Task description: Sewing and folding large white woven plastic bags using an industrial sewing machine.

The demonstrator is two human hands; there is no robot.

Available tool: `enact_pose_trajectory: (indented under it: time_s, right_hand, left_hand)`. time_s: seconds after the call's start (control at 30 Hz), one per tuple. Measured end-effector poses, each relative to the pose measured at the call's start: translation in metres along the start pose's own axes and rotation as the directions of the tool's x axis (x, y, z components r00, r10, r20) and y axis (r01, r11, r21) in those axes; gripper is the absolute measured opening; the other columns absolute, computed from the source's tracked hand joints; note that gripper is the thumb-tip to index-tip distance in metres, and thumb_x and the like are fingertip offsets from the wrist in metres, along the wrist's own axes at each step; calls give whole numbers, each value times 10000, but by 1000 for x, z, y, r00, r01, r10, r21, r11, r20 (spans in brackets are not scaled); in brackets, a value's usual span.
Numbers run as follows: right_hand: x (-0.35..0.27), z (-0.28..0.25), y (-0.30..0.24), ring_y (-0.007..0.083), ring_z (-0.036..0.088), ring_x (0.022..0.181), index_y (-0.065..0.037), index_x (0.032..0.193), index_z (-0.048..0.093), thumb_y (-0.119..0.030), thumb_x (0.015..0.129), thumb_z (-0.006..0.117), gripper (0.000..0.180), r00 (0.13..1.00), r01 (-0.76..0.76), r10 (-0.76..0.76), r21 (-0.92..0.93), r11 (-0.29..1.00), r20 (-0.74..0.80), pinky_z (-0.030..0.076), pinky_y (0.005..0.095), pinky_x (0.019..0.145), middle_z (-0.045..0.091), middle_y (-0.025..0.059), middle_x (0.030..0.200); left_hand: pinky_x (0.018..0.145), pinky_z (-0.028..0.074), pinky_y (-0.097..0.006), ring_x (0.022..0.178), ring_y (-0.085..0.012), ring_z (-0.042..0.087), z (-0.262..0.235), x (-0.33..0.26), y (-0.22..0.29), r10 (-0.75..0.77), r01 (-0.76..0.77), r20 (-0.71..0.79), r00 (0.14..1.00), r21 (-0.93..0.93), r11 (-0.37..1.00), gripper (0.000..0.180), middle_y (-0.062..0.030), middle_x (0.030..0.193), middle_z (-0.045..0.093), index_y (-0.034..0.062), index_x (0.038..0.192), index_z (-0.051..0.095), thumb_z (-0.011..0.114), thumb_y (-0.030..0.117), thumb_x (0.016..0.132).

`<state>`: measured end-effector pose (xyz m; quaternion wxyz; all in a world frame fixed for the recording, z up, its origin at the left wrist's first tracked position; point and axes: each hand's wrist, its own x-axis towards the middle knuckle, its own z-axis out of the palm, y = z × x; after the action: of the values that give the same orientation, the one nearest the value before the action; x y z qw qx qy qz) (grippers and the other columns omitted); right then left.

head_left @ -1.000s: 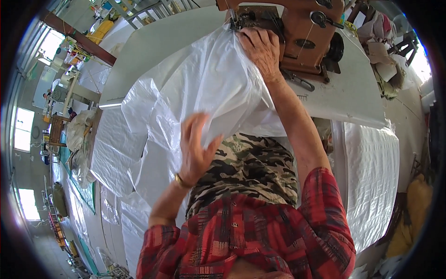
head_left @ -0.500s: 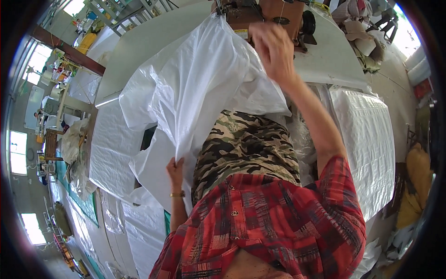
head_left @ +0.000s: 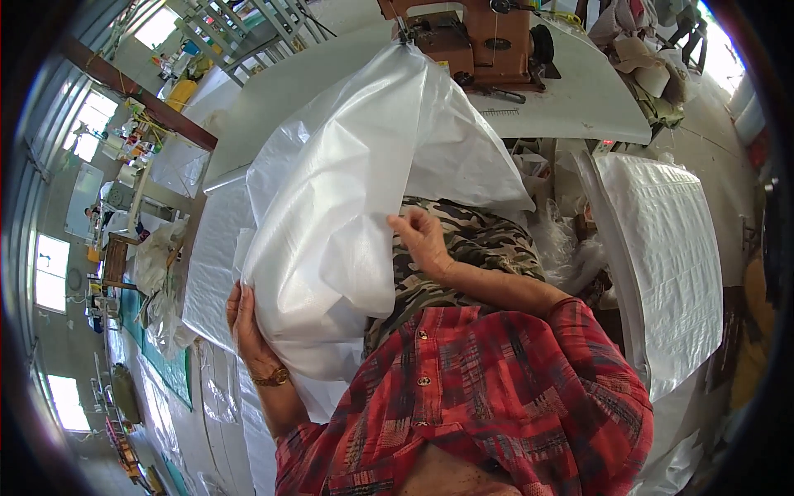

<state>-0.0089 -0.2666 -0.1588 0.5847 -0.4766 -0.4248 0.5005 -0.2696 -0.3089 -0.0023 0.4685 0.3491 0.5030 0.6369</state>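
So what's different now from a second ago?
The right hand has left the brown sewing machine and come back toward the camouflage trousers. The left hand let go of its pinched fold and moved left to the edge of the white sheet, which now spreads wider. The sheet's far end stays at the machine.

white sheet [head_left: 339, 215]: hides part of camouflage pants [head_left: 488, 240] under it | brown sewing machine [head_left: 499, 37], past sheet: top cut off | right hand [head_left: 424, 240], beside sheet: can't tell if touching | jumbled things [head_left: 136, 140], far left of sheet: too small
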Motion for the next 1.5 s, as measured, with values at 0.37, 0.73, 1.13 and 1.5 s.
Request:
enact_pose_trajectory:
  time_s: [0.37,0.73,1.13,1.5]
  right_hand:
    - [-66,8,-46,180,631,687,43,876,661,-273,942,598,329,826,118,-67,-56,991,560,510,333,657,683,127,764]
    - [-96,10,-73,378,620,690,1,885,593,-189,897,606,191,866,408,-163,-481,776,472,511,408,601,619,168,704]
    - [63,-88,6,140,555,912,-8,1079,616,-186,908,517,266,977,-90,92,21,996,-192,450,294,796,626,35,993]
    - [8,-88,-38,170,604,1032,-51,1181,648,-371,891,647,432,739,-92,48,30,995,672,431,323,983,675,61,1104]
  left_hand:
    - [657,443,-235,710,-95,543,-54,63,-38,183,-377,371,910,562,736,163,7,782,620,3,891,630,570,145,944]
    - [645,487,-228,792,-94,621,73,-14,-59,-80,-493,810,581,428,758,177,-44,863,659,-12,916,631,709,88,792]
    - [592,338,-176,675,-12,421,81,-21,-69,70,-292,599,798,282,914,191,76,728,514,-1,881,613,601,177,949]
    - [631,379,-169,685,-16,470,77,7,-60,185,-280,465,866,142,950,139,65,752,575,-1,876,637,645,131,918]
